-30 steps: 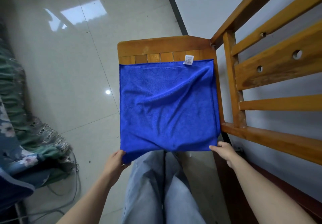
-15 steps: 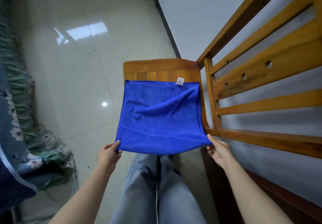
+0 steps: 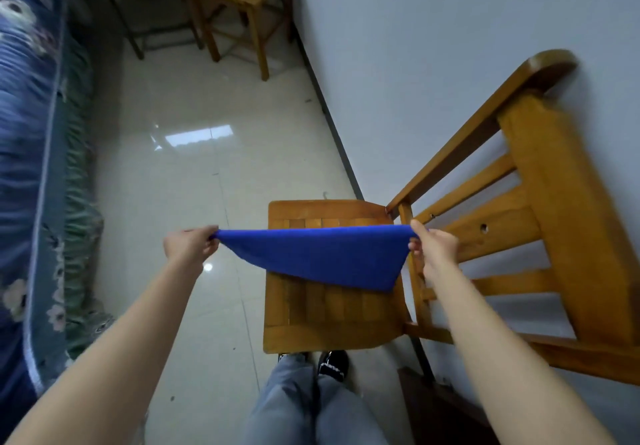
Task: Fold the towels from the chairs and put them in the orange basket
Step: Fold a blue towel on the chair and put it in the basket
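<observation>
Left hand [image 3: 188, 246] and right hand [image 3: 437, 248] pinch blue towel [image 3: 322, 257] stretched between them above chair [image 3: 332, 320].

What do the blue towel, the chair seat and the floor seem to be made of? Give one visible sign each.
The blue towel: soft matte cloth, possibly microfibre; it drapes in a limp curve without shine. The chair seat: wooden slats, glossy orange-brown varnish; joints between slats show. The floor: polished pale tiles, likely ceramic; bright reflections and thin grout lines.
</observation>
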